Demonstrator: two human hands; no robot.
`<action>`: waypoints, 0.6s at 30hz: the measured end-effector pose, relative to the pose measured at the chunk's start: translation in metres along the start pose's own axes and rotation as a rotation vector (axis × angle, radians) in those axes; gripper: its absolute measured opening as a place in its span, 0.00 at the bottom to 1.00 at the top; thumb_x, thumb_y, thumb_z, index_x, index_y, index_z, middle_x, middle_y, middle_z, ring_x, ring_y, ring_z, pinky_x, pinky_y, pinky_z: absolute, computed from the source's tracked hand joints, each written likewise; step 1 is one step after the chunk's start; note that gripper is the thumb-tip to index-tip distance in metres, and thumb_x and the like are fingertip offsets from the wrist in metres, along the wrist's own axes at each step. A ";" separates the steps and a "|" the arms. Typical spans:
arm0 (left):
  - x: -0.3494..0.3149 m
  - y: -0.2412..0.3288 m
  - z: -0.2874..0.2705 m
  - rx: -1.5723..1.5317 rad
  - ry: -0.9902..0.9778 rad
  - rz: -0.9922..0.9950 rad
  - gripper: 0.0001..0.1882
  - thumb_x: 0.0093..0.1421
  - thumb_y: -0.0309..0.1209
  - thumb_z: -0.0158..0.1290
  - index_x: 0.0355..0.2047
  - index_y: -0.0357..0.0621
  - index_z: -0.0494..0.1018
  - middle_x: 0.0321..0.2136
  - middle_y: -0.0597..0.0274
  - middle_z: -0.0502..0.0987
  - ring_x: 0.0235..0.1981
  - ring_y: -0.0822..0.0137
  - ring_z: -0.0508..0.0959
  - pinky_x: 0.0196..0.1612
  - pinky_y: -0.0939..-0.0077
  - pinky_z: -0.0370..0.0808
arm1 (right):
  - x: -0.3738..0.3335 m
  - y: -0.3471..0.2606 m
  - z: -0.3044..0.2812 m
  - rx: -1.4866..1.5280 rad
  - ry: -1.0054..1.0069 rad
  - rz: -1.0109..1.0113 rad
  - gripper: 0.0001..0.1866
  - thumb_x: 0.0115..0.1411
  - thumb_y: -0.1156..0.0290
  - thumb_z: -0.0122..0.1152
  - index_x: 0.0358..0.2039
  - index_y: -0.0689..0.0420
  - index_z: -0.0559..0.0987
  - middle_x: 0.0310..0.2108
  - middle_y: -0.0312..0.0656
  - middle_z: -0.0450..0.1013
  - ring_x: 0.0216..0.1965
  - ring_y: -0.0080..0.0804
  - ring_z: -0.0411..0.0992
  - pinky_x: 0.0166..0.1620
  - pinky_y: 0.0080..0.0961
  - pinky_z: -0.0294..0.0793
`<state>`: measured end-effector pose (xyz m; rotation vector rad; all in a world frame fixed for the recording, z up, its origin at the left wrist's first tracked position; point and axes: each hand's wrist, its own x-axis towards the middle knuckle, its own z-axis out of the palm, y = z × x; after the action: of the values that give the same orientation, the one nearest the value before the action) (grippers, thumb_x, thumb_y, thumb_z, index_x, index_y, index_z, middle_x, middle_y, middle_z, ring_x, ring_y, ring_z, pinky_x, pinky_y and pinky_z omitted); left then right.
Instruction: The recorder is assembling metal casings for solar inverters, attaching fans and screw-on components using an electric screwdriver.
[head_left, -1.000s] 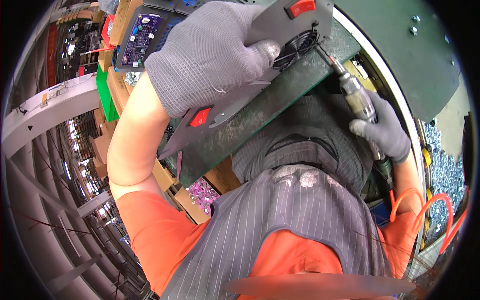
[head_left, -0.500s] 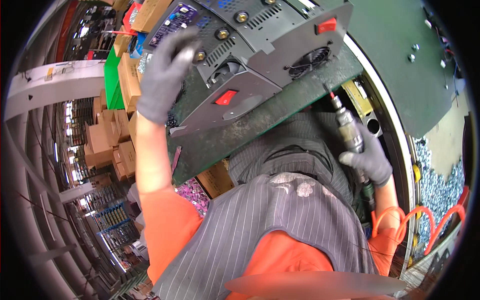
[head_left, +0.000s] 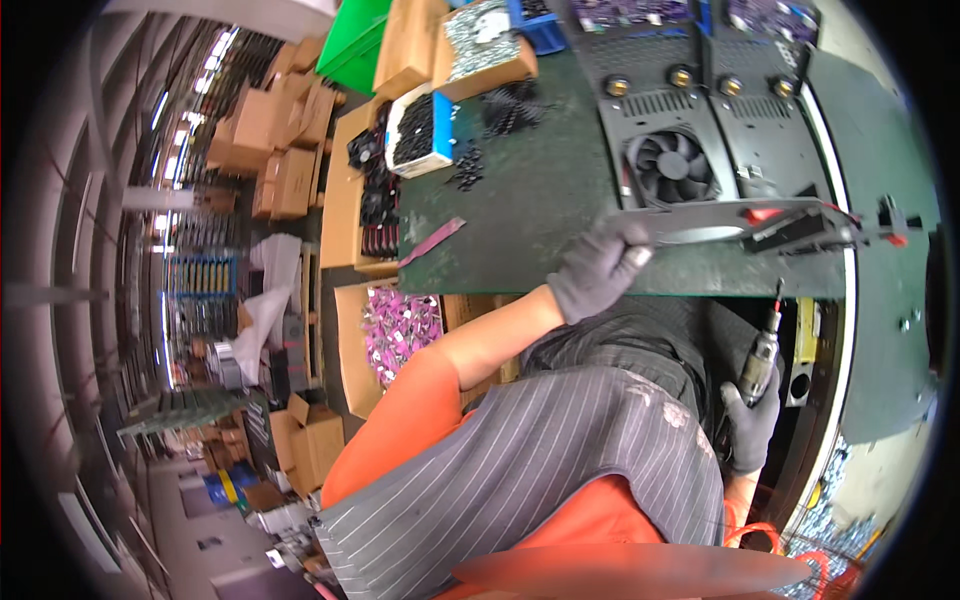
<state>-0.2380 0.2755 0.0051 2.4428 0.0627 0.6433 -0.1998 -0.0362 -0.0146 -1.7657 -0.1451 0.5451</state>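
Note:
My left hand [head_left: 603, 270], in a grey glove, has its fingers curled at the left corner of a black metal housing's front panel [head_left: 690, 221]. A black fan [head_left: 672, 166] sits in that housing. Beside it, to the right, stands a second black housing [head_left: 762, 138]; its front reaches the table's right edge. Both carry brass-coloured posts and circuit boards at the far end. My right hand [head_left: 752, 425], also gloved, is closed round a power screwdriver [head_left: 762, 362] below the table edge. Its bit points up and away from me, apart from the housings.
On the green table [head_left: 520, 200] lie a purple strip [head_left: 433, 241], loose black parts [head_left: 515, 108] and a white-blue box of black pieces [head_left: 418, 132]. A carton of purple parts [head_left: 400, 325] stands below left. An orange coiled hose [head_left: 755, 535] hangs near my right arm.
The view has swung left. The housings now stand farther right along the table, away from the purple strip. My left hand has gone from above the circuit board to the front panel's corner.

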 end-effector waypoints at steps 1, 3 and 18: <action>0.003 -0.001 -0.003 -0.107 -0.037 0.013 0.09 0.54 0.31 0.53 0.36 0.47 0.69 0.33 0.56 0.71 0.35 0.55 0.73 0.40 0.62 0.69 | 0.000 0.002 0.001 -0.016 0.004 0.005 0.30 0.46 0.74 0.64 0.51 0.64 0.66 0.38 0.38 0.69 0.38 0.25 0.66 0.46 0.22 0.66; 0.007 -0.001 -0.024 -0.053 -0.115 -0.079 0.11 0.54 0.32 0.53 0.37 0.47 0.70 0.33 0.56 0.71 0.35 0.56 0.73 0.40 0.63 0.70 | 0.000 0.003 0.004 -0.043 -0.004 0.001 0.31 0.46 0.73 0.64 0.52 0.64 0.66 0.38 0.38 0.69 0.39 0.25 0.65 0.46 0.23 0.66; 0.022 -0.119 -0.138 0.977 0.001 -0.504 0.14 0.51 0.48 0.56 0.32 0.56 0.80 0.36 0.64 0.75 0.41 0.59 0.73 0.44 0.63 0.71 | -0.010 0.000 0.010 0.178 -0.006 0.034 0.36 0.47 0.69 0.67 0.55 0.65 0.63 0.42 0.37 0.67 0.42 0.24 0.64 0.50 0.22 0.62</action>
<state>-0.2699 0.4519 0.0431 3.1169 1.1979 0.4197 -0.2131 -0.0318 -0.0137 -1.5962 -0.0684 0.5705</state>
